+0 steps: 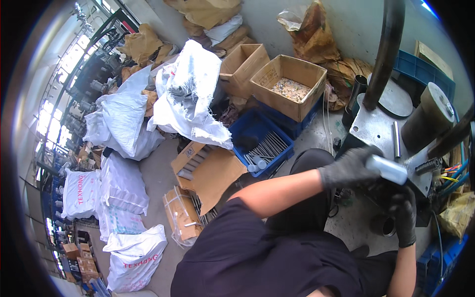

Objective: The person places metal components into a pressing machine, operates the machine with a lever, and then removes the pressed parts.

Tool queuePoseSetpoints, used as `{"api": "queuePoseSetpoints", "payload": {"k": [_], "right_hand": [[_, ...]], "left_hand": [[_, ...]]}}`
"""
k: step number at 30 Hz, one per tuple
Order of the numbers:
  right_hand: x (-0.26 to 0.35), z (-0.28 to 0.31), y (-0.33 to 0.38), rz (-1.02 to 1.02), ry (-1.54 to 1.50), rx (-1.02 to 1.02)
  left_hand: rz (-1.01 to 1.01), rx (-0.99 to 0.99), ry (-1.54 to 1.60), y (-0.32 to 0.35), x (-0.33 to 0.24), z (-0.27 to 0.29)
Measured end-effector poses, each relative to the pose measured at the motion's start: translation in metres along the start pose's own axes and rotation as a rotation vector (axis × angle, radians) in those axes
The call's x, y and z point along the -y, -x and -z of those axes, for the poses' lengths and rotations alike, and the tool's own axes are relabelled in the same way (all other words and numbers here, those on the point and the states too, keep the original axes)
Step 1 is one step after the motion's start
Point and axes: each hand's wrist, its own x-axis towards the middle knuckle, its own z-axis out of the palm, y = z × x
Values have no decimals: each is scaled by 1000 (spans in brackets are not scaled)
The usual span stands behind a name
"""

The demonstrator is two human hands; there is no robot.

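Note:
My left hand (349, 169), in a black glove, is closed around a pale bluish-white cylinder (388, 170), and motion blurs it slightly. The cylinder lies at a slant in front of a steel machine plate (368, 119). Just below its far end is my right hand (404, 210), gloved in black too. Its fingers curl toward dark parts of the machine, and I cannot make out what is in them. On the plate stand a short metal rod (397, 140), a thick grey metal cylinder (428, 119) and a dark post (383, 54).
Left of my knee, a blue crate (269, 171) holds metal rods and pale cylinders. Beside it is an open carton (217, 180) with tubes. Behind stands a cardboard box (262, 89) of small bits. White sacks (123, 119) pile up at left. Coloured wires (452, 171) hang at right.

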Motion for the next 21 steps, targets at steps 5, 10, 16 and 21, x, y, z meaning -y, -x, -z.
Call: {"api": "queuePoseSetpoints", "payload": {"k": [5,10,16,21], "right_hand": [[-15,58,34,-168,332,138],[-33,121,52,-290,674,218],[-31,129,45,-613,714,120],[-48,159,42,-419,492,-64]], "left_hand": [[-218,-847,-41,104,-27,161],[-609,-1658,-120,228,-20,349],[-213,-2012,-456,310,-27,473],[203,-1655,-1082,299,-46,488]]}}
